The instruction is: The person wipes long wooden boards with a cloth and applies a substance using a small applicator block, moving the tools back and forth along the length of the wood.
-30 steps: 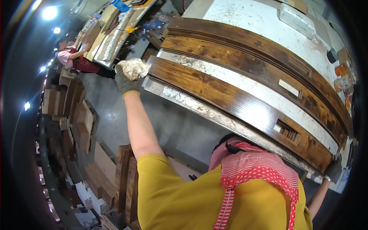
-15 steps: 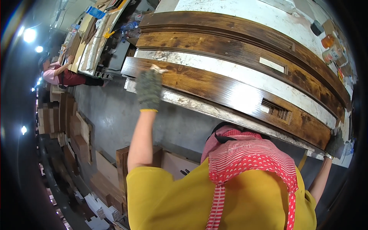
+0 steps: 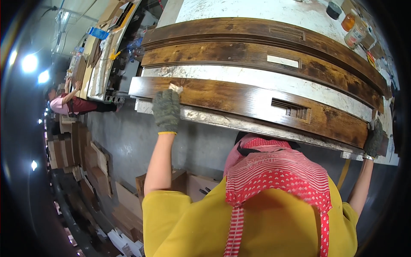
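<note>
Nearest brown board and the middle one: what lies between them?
In the head view, a strip of white tabletop, stained brown toward the left, shows between the nearest board and the middle board.

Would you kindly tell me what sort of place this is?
Probably a woodworking shop: dark-stained wooden boards lie on a smeared white worktable, a co-worker stands at another bench, and brown panels stand beyond.

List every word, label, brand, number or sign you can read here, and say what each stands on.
Nothing in this view reads clearly enough to quote.
Label on the jar at upper right: too small to read.
Faint letter-like marks on the red-and-white apron: too blurred to read.
Blue item on the far bench: any print too small to tell.
Brown board under the left hand: no lettering visible.
</note>
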`<action>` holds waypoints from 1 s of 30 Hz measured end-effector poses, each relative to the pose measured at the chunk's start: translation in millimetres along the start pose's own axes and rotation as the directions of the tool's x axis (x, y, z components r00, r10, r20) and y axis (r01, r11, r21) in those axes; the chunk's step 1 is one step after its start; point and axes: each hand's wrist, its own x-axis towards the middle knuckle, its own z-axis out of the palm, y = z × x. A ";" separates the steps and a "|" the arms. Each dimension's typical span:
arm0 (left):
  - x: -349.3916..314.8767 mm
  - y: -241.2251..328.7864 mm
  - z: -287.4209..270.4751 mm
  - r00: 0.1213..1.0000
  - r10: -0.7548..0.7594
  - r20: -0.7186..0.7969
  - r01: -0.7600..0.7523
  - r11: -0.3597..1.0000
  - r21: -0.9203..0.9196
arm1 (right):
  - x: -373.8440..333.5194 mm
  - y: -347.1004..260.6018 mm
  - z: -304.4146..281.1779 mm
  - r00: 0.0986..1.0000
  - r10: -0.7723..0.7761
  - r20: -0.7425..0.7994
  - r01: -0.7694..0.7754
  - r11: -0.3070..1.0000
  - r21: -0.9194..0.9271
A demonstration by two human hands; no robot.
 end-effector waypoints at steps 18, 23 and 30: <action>-11.8 123.6 15.3 0.982 0.035 -0.186 -0.106 0.915 -0.389 | -8.4 -99.5 29.4 0.939 0.278 0.203 -0.344 0.732 0.588; -57.2 250.3 -2.6 0.953 0.250 -0.170 -0.302 0.813 -0.498 | -12.6 -135.2 38.7 0.904 0.229 0.361 -0.414 0.685 0.599; -58.6 422.1 -30.3 0.910 0.356 -0.211 -0.413 0.754 -0.511 | 24.7 -118.8 -32.2 0.887 -0.039 0.461 -0.193 0.874 0.446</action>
